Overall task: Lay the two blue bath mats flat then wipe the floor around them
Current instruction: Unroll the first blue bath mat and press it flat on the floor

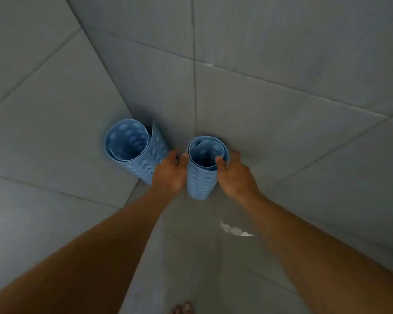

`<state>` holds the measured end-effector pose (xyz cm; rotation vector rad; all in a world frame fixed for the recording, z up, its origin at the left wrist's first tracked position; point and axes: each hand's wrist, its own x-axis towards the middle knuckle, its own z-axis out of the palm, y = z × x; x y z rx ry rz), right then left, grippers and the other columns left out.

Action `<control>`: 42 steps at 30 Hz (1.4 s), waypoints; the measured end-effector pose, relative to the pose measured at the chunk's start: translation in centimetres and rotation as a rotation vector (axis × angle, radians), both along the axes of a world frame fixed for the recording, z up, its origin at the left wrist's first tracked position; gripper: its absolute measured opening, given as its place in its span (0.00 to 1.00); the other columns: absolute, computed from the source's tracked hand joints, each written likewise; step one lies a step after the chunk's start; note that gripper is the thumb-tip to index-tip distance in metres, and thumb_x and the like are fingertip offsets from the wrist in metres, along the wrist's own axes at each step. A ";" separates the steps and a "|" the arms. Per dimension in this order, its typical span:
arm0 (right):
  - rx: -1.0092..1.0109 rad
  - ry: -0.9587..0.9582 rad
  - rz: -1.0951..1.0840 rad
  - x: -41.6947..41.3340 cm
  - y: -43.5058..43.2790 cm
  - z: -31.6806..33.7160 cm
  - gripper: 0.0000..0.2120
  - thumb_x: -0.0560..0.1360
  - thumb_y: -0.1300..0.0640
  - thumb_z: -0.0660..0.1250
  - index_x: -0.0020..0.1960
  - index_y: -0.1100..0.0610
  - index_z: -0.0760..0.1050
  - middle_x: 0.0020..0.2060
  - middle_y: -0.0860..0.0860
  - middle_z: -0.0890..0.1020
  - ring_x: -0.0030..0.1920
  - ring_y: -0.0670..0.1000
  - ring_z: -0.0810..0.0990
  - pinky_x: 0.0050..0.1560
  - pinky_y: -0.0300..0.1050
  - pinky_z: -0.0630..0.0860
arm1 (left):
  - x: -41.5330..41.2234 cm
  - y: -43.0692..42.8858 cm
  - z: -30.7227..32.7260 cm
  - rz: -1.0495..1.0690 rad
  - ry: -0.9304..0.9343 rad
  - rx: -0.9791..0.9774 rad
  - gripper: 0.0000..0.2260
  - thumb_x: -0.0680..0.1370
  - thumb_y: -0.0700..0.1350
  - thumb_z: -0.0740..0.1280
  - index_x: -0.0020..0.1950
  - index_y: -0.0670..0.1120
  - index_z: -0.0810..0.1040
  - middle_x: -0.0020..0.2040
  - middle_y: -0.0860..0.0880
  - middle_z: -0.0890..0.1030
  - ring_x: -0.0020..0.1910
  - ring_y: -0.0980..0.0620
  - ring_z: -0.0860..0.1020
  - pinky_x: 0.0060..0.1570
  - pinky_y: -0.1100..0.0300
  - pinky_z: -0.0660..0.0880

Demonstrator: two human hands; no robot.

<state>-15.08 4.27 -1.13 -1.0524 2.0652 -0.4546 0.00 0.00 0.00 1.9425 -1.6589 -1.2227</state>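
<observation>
Two blue bath mats stand rolled up on end in a corner of grey tiled walls. The left roll is wider and loosely coiled, with a free edge sticking out at its right. The right roll is tighter and narrower. My left hand sits between the two rolls, its thumb touching the right roll's left side and its fingers against the left roll. My right hand grips the right roll's rim, thumb hooked inside the opening.
Grey tiled walls close in on the left and behind the rolls. The grey floor runs toward me, with a white smear on it. Bare toes show at the bottom edge.
</observation>
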 end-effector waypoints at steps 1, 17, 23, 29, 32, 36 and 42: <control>0.010 -0.069 -0.058 -0.1 -0.5 -0.7 0.24 0.82 0.38 0.53 0.70 0.52 0.62 0.56 0.58 0.80 0.54 0.60 0.80 0.55 0.60 0.79 | -0.2 -0.7 -0.5 0.020 0.017 0.030 0.18 0.84 0.54 0.57 0.65 0.44 0.75 0.61 0.41 0.80 0.63 0.41 0.75 0.61 0.54 0.68; 0.109 -0.587 -0.198 -1.8 0.3 -1.0 0.15 0.80 0.62 0.58 0.63 0.50 0.72 0.59 0.58 0.80 0.53 0.59 0.84 0.43 0.48 0.85 | -0.5 -0.8 -2.7 0.201 0.376 0.348 0.12 0.72 0.38 0.69 0.49 0.55 0.77 0.56 0.43 0.82 0.50 0.40 0.84 0.46 0.42 0.83; 0.105 -0.649 -0.231 -2.1 4.4 0.2 0.20 0.78 0.65 0.57 0.65 0.50 0.73 0.61 0.57 0.79 0.56 0.59 0.82 0.36 0.42 0.82 | -1.4 3.5 -0.5 0.207 0.458 0.382 0.22 0.76 0.28 0.63 0.62 0.51 0.74 0.54 0.42 0.82 0.51 0.41 0.83 0.43 0.51 0.84; 0.124 -0.677 -0.227 -3.9 9.2 3.0 0.19 0.78 0.66 0.58 0.62 0.48 0.74 0.62 0.57 0.79 0.56 0.58 0.83 0.39 0.43 0.83 | -2.9 8.0 2.7 0.162 0.454 0.420 0.23 0.76 0.27 0.62 0.62 0.50 0.77 0.55 0.40 0.83 0.50 0.41 0.84 0.36 0.56 0.82; 0.149 -0.702 -0.229 -5.2 12.2 4.2 0.22 0.78 0.67 0.58 0.68 0.50 0.72 0.62 0.57 0.79 0.54 0.57 0.83 0.37 0.41 0.82 | -4.2 10.7 4.2 0.137 0.421 0.424 0.22 0.75 0.27 0.62 0.61 0.50 0.79 0.53 0.41 0.84 0.48 0.42 0.85 0.38 0.55 0.83; 0.164 -0.707 -0.236 -7.7 16.3 5.3 0.23 0.79 0.67 0.59 0.70 0.51 0.71 0.61 0.57 0.80 0.52 0.55 0.84 0.43 0.43 0.84 | -6.3 14.0 5.9 0.050 0.409 0.447 0.22 0.75 0.28 0.62 0.59 0.52 0.78 0.53 0.42 0.83 0.49 0.43 0.84 0.39 0.57 0.82; 0.178 -0.667 -0.266 -11.2 22.4 6.4 0.23 0.80 0.64 0.61 0.73 0.48 0.68 0.60 0.57 0.81 0.51 0.54 0.85 0.47 0.45 0.83 | -9.7 19.2 6.5 -0.053 0.393 0.480 0.25 0.75 0.28 0.63 0.67 0.51 0.76 0.53 0.43 0.84 0.46 0.44 0.86 0.39 0.57 0.83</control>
